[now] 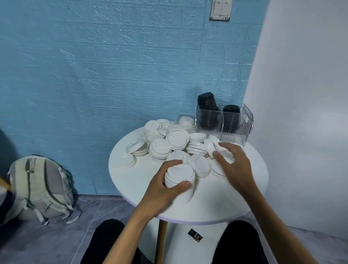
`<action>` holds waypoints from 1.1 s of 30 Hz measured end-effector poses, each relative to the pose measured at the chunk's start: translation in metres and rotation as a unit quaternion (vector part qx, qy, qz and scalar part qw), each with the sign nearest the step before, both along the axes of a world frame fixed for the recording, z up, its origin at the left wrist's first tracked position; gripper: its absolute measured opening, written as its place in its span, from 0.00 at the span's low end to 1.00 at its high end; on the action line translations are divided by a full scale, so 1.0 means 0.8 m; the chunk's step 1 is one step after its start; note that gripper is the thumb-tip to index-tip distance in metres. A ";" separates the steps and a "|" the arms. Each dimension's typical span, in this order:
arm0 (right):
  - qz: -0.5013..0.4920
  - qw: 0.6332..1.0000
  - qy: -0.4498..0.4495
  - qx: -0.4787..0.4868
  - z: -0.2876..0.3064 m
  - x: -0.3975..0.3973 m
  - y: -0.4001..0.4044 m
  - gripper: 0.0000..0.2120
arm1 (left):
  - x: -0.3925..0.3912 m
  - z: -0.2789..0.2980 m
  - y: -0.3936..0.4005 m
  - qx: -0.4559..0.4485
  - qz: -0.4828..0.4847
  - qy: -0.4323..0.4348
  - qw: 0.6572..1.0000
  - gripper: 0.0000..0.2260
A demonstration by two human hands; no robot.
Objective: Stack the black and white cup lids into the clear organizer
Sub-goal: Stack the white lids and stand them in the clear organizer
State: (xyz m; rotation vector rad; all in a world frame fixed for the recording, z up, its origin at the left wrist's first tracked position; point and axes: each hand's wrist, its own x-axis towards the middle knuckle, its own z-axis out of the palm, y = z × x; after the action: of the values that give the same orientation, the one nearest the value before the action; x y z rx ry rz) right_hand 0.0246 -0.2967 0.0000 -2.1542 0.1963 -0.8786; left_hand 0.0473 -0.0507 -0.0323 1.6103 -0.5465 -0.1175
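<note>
My left hand [163, 188] grips a stack of white lids [180, 176] near the front of the round white table [216, 204], thumb and fingers curled round it. My right hand [234, 163] reaches over the pile, its fingers pinching a single white lid [227, 155]. Several loose white lids [169, 141] lie heaped across the middle of the table. The clear organizer [224, 123] stands at the table's back right, with two stacks of black lids [207, 102] in its compartments.
A blue brick-patterned wall rises behind the table and a white wall [307, 116] stands close on the right. A pale backpack [41, 188] leans on the floor at left. A small dark wrapper [195, 235] lies on the floor below the table.
</note>
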 end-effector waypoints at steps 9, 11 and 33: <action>-0.026 0.972 0.222 -0.073 -0.040 0.016 -0.051 0.43 | -0.001 0.001 0.000 -0.005 -0.002 0.015 1.000 0.26; -0.039 0.973 0.211 -0.087 -0.038 0.014 -0.047 0.42 | -0.002 0.002 0.000 -0.006 -0.003 0.017 1.000 0.26; 0.270 0.952 0.123 0.077 -0.001 -0.005 0.094 0.29 | 0.004 -0.005 -0.002 -0.030 0.030 -0.012 0.999 0.40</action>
State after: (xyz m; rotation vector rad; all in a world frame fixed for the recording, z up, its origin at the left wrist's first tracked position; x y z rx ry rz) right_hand 0.0203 -0.2212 -0.0010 -2.0125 -0.1939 -0.2711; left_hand 0.0501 -0.0526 -0.0361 1.5698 -0.5150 -0.0372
